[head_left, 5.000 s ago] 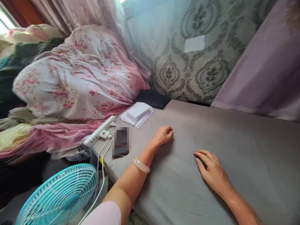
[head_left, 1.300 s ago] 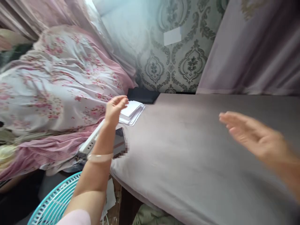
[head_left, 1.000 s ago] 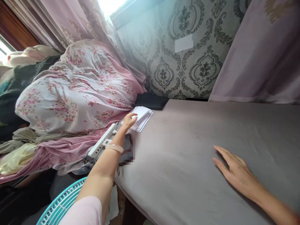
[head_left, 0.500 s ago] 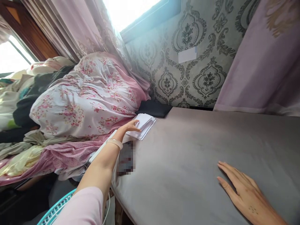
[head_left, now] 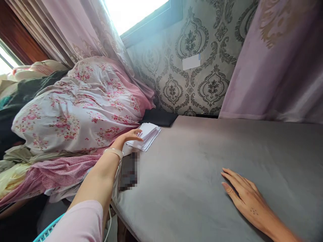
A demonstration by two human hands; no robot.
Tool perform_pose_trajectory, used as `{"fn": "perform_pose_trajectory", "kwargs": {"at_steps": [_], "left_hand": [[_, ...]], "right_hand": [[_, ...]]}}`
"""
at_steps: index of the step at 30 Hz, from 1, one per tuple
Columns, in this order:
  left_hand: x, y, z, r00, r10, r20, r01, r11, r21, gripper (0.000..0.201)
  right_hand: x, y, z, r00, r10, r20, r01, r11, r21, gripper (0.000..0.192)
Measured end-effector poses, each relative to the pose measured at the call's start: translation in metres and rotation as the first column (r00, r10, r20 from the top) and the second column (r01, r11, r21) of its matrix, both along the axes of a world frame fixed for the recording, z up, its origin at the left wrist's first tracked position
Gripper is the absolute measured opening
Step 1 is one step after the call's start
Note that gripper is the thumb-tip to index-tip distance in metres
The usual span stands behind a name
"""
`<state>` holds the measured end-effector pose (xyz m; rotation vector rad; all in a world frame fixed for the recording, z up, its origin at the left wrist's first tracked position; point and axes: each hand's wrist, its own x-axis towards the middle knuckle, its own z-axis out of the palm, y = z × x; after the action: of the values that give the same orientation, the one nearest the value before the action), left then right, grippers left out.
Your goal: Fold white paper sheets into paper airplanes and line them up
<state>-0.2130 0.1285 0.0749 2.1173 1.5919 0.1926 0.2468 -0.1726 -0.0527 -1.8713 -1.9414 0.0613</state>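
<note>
A stack of white folded papers point(head_left: 147, 134) lies at the far left corner of the grey cloth-covered table point(head_left: 207, 161). My left hand point(head_left: 127, 136) reaches out to it, fingers extended and touching the stack's near edge; a pale bangle sits on that wrist. My right hand point(head_left: 242, 196) rests flat on the table at the lower right, fingers spread, holding nothing. A dark phone point(head_left: 128, 169) lies on the table's left edge, just under my left forearm.
A floral quilt pile point(head_left: 75, 107) bulks to the left of the table. A black pouch point(head_left: 158, 117) lies behind the papers against the patterned wall. A purple curtain point(head_left: 275, 67) hangs at the right. A teal fan's rim point(head_left: 46, 231) shows bottom left.
My left hand left the table's middle and reached out to the paper stack, now touching it. My right hand lifted briefly and settled flat on the table again.
</note>
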Motion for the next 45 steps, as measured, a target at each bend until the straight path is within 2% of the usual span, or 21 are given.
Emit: {"fn": "perform_pose_trajectory", "kwargs": {"at_steps": [3, 6, 10, 12, 14, 16, 18, 20, 23, 25, 27, 31, 35, 38, 40, 42, 45], "left_hand": [[0.003, -0.006, 0.002, 1.0, 0.008, 0.029, -0.009, 0.999, 0.037, 0.062], [0.008, -0.01, -0.003, 0.999, 0.034, 0.027, -0.037, 0.996, 0.086, 0.039], [0.017, -0.018, -0.017, 0.993, 0.121, 0.011, -0.121, 0.972, 0.202, 0.034], [0.026, -0.025, -0.02, 0.983, 0.181, 0.027, -0.181, 0.936, 0.302, 0.035], [0.041, -0.034, -0.017, 0.97, 0.233, 0.064, -0.237, 0.873, 0.425, 0.035], [0.063, -0.047, -0.01, 0.967, 0.234, 0.103, -0.252, 0.802, 0.542, 0.034], [0.093, -0.064, -0.004, 0.983, 0.15, 0.103, -0.182, 0.772, 0.609, 0.03], [0.13, -0.086, -0.004, 0.998, 0.035, 0.056, -0.062, 0.776, 0.627, 0.033], [0.19, -0.127, -0.016, 0.988, -0.147, -0.051, 0.149, 0.795, 0.588, 0.03], [0.227, -0.156, -0.03, 0.946, -0.297, -0.13, 0.32, 0.793, 0.519, 0.022], [0.259, -0.184, -0.044, 0.884, -0.429, -0.185, 0.464, 0.762, 0.451, 0.016], [0.298, -0.225, -0.062, 0.781, -0.576, -0.239, 0.623, 0.694, 0.362, 0.015], [0.307, -0.241, -0.069, 0.738, -0.632, -0.236, 0.671, 0.652, 0.352, 0.026], [0.302, -0.242, -0.072, 0.72, -0.666, -0.195, 0.685, 0.64, 0.347, 0.024], [0.296, -0.237, -0.074, 0.723, -0.675, -0.145, 0.678, 0.654, 0.335, 0.027], [0.287, -0.228, -0.075, 0.761, -0.648, -0.031, 0.622, 0.714, 0.322, 0.026], [0.273, -0.212, -0.076, 0.739, -0.672, 0.041, 0.622, 0.705, 0.341, 0.04]], "right_hand": [[0.0, 0.0, 0.0, 1.0, 0.001, -0.005, -0.001, 1.0, -0.004, 0.052], [-0.001, 0.0, 0.002, 1.0, 0.008, -0.007, -0.008, 1.0, -0.002, 0.052], [-0.004, -0.001, 0.007, 1.0, 0.004, -0.017, -0.004, 1.0, -0.01, 0.053], [-0.006, -0.002, 0.009, 1.0, 0.004, -0.02, -0.004, 1.0, -0.012, 0.053], [-0.008, -0.003, 0.012, 1.0, 0.01, -0.019, -0.01, 1.0, -0.017, 0.052], [-0.009, -0.004, 0.015, 1.0, 0.021, -0.016, -0.022, 0.999, -0.023, 0.051], [-0.01, -0.005, 0.018, 0.999, 0.03, -0.015, -0.03, 0.999, -0.026, 0.05], [-0.011, -0.006, 0.02, 0.999, 0.034, -0.015, -0.035, 0.999, -0.024, 0.05], [-0.011, -0.008, 0.02, 0.999, 0.04, -0.025, -0.04, 0.999, -0.013, 0.048], [-0.011, -0.009, 0.019, 0.998, 0.048, -0.036, -0.048, 0.999, -0.004, 0.047], [-0.009, -0.009, 0.016, 0.998, 0.049, -0.047, -0.048, 0.999, 0.008, 0.046], [-0.005, -0.007, 0.012, 0.998, 0.014, -0.069, -0.007, 0.995, 0.1, 0.051], [-0.007, -0.007, 0.014, 0.996, 0.058, -0.071, -0.045, 0.983, 0.176, 0.046], [-0.011, -0.008, 0.019, 0.991, 0.105, -0.087, -0.09, 0.983, 0.158, 0.044], [-0.012, -0.009, 0.021, 0.991, 0.084, -0.107, -0.069, 0.989, 0.132, 0.045], [-0.011, -0.01, 0.022, 0.991, 0.074, -0.112, -0.06, 0.991, 0.118, 0.042], [-0.008, -0.012, 0.022, 0.987, 0.111, -0.113, -0.098, 0.989, 0.11, 0.04]]}}
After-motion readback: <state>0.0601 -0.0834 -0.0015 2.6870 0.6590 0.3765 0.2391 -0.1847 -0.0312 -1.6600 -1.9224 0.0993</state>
